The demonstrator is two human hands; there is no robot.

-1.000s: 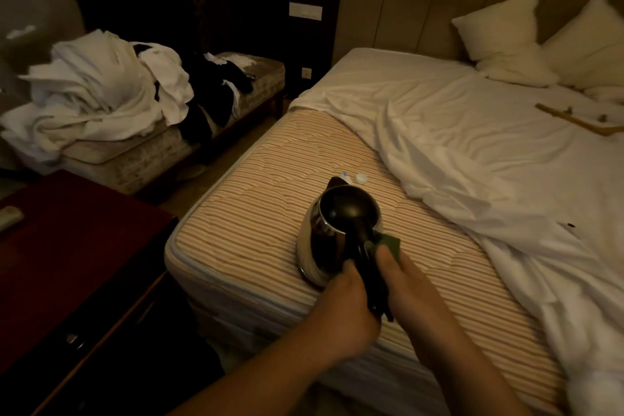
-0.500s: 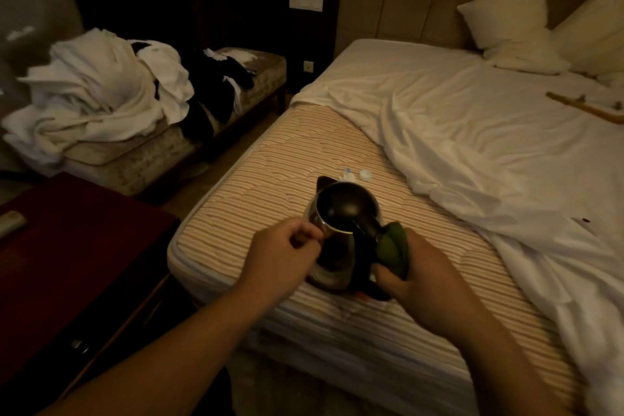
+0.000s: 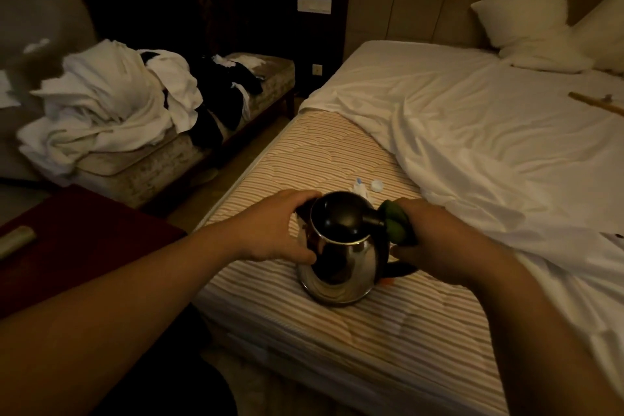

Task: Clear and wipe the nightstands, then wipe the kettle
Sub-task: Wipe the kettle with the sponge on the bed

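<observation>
A shiny steel kettle (image 3: pixel 341 263) with a dark lid and black handle stands on the striped bare mattress (image 3: pixel 304 159). My left hand (image 3: pixel 273 226) grips the kettle's left side, fingers curled round its body near the rim. My right hand (image 3: pixel 425 236) holds a bunched green cloth (image 3: pixel 396 224) pressed round the upper part of the handle, on the kettle's right. The dark red nightstand (image 3: pixel 84 253) is at the left with a pale cylindrical object (image 3: pixel 15 240) lying on it.
Two small white items (image 3: pixel 368 187) lie on the mattress just beyond the kettle. A rumpled white sheet (image 3: pixel 489 138) covers the bed's right side, with pillows (image 3: pixel 530 13) at the headboard. A bench (image 3: pixel 141 159) piled with white linen and dark clothes stands at the left.
The kettle has turned so its handle points right. My left hand moved from the handle to the kettle's left side. My right hand with the cloth slid along the handle.
</observation>
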